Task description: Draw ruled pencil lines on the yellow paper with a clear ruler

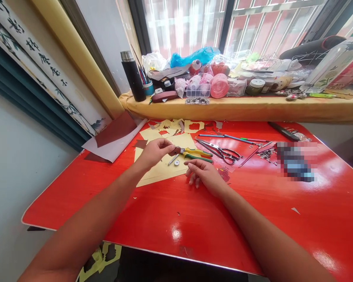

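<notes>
My left hand (156, 152) is closed, thumb and forefinger pinching a small dark brown piece (176, 150) that looks like leather or card. Right beside that piece is the head of a pair of pliers (197, 152) with yellow and green handles pointing right; whether they touch is unclear. My right hand (205, 173) hovers just below the green handle, fingers loosely apart with nothing visible in them. Beneath lies a sheet of yellow paper (151, 172), bearing a short metal rod (173, 159) and a small round silvery disc (177, 163).
Scissors (220, 150), pens (211, 136) and scattered metal bits (266, 153) lie right of the pliers on the red table (170, 219). A black cutter (283, 131) is farther back. Brown sheets (116, 131) rest left. A black thermos (133, 76) stands on the crowded windowsill (238, 109).
</notes>
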Motion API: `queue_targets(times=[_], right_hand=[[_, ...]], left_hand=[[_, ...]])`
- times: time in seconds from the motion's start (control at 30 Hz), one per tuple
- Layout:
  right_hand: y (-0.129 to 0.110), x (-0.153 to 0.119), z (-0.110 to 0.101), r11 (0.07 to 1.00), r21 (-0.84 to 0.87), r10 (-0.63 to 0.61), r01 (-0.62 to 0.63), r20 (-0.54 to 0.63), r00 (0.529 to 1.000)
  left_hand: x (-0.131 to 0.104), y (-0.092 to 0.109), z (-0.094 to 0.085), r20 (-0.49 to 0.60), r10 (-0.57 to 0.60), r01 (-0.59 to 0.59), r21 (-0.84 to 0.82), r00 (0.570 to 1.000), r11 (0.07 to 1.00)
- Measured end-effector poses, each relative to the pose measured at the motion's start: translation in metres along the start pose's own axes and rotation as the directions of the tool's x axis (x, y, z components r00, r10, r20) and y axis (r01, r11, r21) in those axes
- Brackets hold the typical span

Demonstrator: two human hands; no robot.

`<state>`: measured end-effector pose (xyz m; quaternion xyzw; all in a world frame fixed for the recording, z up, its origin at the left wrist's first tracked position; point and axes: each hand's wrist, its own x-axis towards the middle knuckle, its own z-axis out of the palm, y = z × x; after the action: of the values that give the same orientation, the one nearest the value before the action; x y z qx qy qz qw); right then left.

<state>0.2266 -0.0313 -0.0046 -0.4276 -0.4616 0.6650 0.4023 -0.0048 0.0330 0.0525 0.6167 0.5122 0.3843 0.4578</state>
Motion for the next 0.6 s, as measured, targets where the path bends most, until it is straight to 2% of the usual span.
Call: queue_targets(times=[0.2, 0.37, 0.6], right_hand=[[0.002, 0.003, 0.001, 1.0, 0.015, -0.006, 0.006, -0.001, 1.0], [0.001, 0.004, 0.002, 0.999, 0.043, -0.008, 0.011, -0.067, 0.998], [-0.002, 0.003, 0.004, 0.997, 0.06, -0.031, 0.04, -0.136, 0.99]], left_hand=[[0.018, 0.01, 0.007, 0.025, -0.017, 0.016, 0.036, 1.0, 0.999], [0.019, 0.01, 0.023, 0.123, -0.065, 0.064, 0.011, 0.99, 0.998], [0.018, 0.013, 0.029, 0.148, -0.107, 0.104, 0.031, 0.983, 0.994]])
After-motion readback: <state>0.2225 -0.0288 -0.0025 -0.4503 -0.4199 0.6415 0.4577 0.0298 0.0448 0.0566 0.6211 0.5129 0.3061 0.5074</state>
